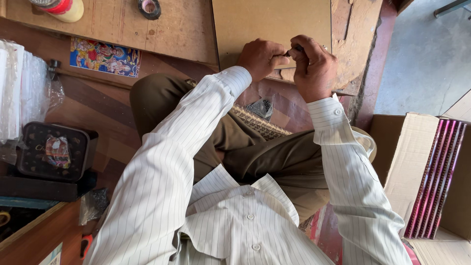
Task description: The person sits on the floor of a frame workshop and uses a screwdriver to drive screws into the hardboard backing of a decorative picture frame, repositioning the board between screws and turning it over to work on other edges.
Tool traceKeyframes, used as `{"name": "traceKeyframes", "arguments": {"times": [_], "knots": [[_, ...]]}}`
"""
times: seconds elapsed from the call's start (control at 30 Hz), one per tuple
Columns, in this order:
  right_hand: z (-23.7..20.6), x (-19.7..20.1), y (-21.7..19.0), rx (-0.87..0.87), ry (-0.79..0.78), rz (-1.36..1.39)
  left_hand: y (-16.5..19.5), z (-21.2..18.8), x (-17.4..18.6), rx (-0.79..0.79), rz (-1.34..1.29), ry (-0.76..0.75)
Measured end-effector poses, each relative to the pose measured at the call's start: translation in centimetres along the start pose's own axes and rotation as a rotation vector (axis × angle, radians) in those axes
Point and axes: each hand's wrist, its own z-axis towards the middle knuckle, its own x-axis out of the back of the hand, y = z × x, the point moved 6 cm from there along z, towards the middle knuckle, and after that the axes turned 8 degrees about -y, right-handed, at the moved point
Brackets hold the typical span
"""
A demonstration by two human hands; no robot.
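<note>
my left hand (260, 58) and right hand (313, 66) meet at the near edge of a tan board (272, 27) lying flat on the worn wooden tabletop (171, 29). between them is a small dark piece (293, 50); the fingers of both hands are pinched together on it from either side, so it stays steady against the board's edge. what the piece is, i cannot tell. the board sits just beyond my fingers, so i can work over it with my elbows down. farther off to the left of my fingers lie a roll of dark tape (149, 8) and a colourful picture (105, 56). to the right, well apart, an open cardboard box (417, 157) holds pink-edged strips (439, 176).
</note>
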Motion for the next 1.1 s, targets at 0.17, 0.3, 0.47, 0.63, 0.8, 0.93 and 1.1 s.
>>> {"name": "traceKeyframes", "arguments": {"times": [0.17,0.3,0.47,0.63,0.8,0.93,1.1], "knots": [[0.2,-0.5,0.2,-0.06,0.119,-0.091,-0.3,0.1,0.0,-0.008,-0.098,0.048],[0.6,-0.6,0.4,-0.179,0.146,-0.067,-0.2,0.7,-0.6,-0.07,-0.004,0.078],[1.0,0.1,-1.1,0.079,0.112,0.16,-0.8,0.9,-1.1,-0.093,0.118,0.064],[0.1,0.1,-0.3,0.004,0.09,0.006,-0.6,0.8,-1.4,-0.156,0.155,0.08],[-0.3,-0.5,0.9,-0.125,0.183,0.009,-0.9,1.0,-1.6,-0.098,0.111,0.027],[-0.2,-0.7,1.3,-0.191,0.199,0.008,-0.6,0.9,-1.3,-0.109,0.069,0.044],[0.5,-0.2,0.4,0.019,0.093,-0.035,-0.4,1.1,-1.1,-0.074,0.174,0.011]]}}
